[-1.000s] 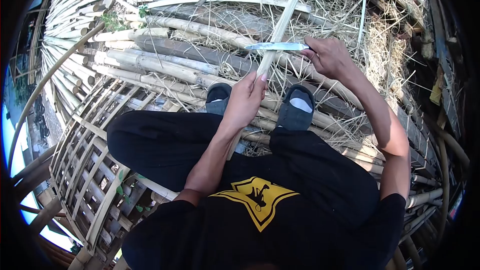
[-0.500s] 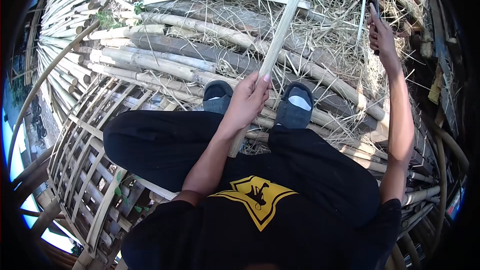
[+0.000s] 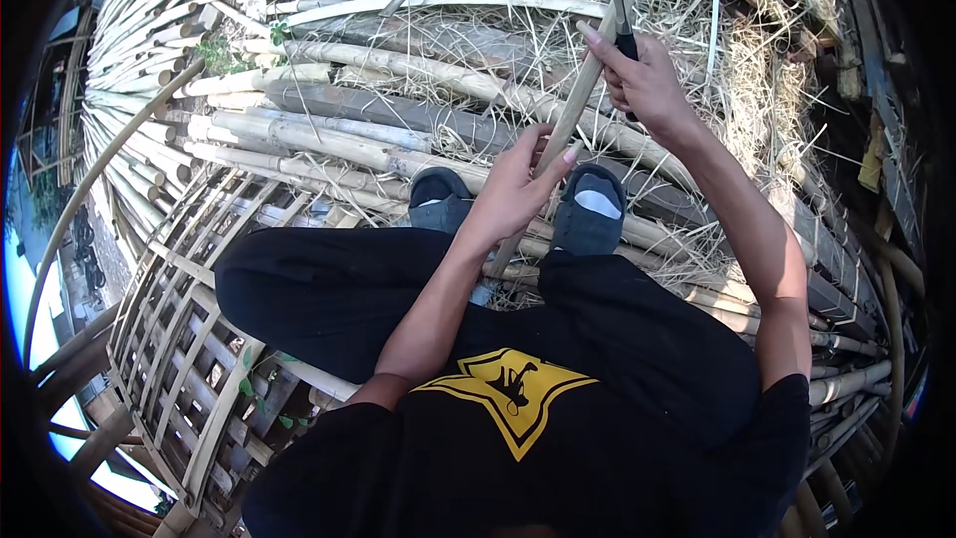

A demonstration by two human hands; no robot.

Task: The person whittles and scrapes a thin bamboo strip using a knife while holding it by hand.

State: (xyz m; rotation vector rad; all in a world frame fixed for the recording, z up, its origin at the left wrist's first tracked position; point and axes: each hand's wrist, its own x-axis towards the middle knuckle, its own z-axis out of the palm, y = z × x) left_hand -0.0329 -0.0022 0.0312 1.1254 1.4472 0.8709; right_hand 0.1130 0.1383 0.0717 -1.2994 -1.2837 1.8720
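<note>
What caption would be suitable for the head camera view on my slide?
Left hand holding a pale strip, right hand gripping a knife, above poles and straw-like shreds.

My own head camera, facing forward and steeply down.
My shirt (image 3: 657, 458) comes nearest the lens, across the bottom; beyond it lie my left hand (image 3: 516, 191) and right hand (image 3: 649, 87) at middle range, then the bed of poles (image 3: 299, 140) stretching away. The wide, rounded view bends straight lines and takes in the bed's left edge and the lattice (image 3: 225, 416) by its near left corner.
</note>
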